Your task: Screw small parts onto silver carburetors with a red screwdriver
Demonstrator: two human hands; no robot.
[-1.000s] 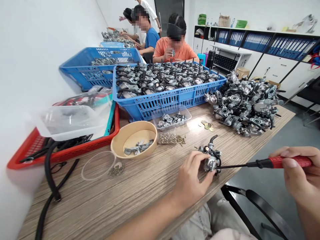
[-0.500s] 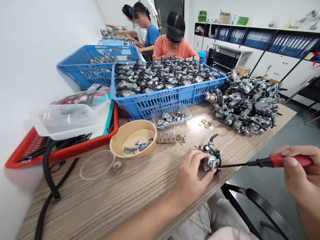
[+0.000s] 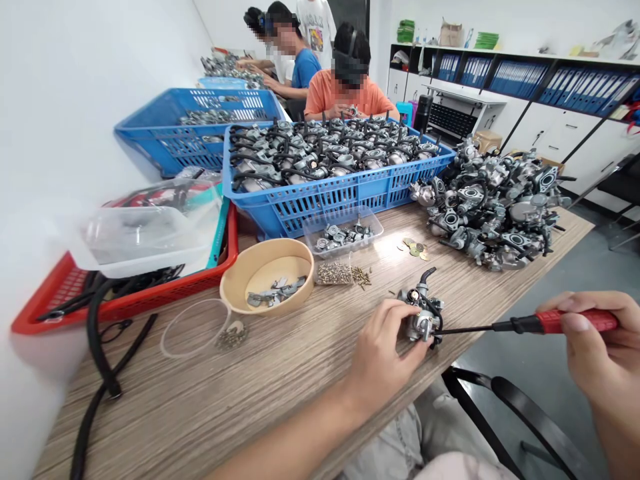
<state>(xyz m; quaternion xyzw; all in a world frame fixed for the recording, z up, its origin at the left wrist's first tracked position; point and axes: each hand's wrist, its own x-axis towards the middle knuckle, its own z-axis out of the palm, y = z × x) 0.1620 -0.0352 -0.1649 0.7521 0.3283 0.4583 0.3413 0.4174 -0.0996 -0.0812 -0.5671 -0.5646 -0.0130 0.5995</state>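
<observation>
A small metal carburetor with a black hose stub stands on the wooden table near its front edge. My left hand grips it from the left, fingers over the top and thumb on the near side. In my right hand is a screwdriver with a red and black handle, held between thumb and fingers. Its dark shaft points left, and the tip meets the carburetor's right side. What the tip touches there is too small to make out.
Behind stands a blue crate full of carburetors, with a heap of carburetors to its right. Small screws, a tray of metal parts, a tan bowl and a red basket lie leftward. Co-workers sit beyond.
My right hand and the screwdriver handle have shifted slightly left, the tip staying at the carburetor. My left hand keeps its hold. A co-worker across the table has raised a metal part.
</observation>
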